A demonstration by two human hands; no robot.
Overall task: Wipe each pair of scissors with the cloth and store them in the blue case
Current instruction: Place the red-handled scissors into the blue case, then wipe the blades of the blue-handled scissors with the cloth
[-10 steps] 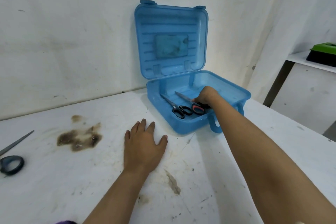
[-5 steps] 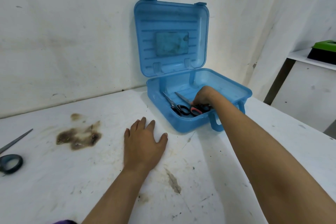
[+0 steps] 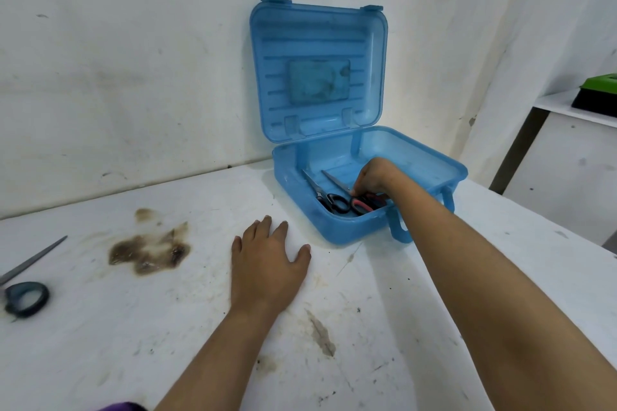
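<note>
The blue case stands open against the wall, lid upright. Inside lie black-handled scissors and, beside them, red-and-black-handled scissors. My right hand reaches into the case and its curled fingers grip the red-handled scissors near the handles. My left hand lies flat on the white table, fingers spread, holding nothing. A third pair of scissors with dark blue handles lies at the table's left edge, partly cut off by the frame. No cloth is in view.
A brown stain marks the white table left of my left hand. A white shelf at the right carries a green-and-black object. The wall runs close behind the case.
My right hand has lowered the red-handled scissors to the case floor beside the black pair. My left hand has stayed flat on the table.
</note>
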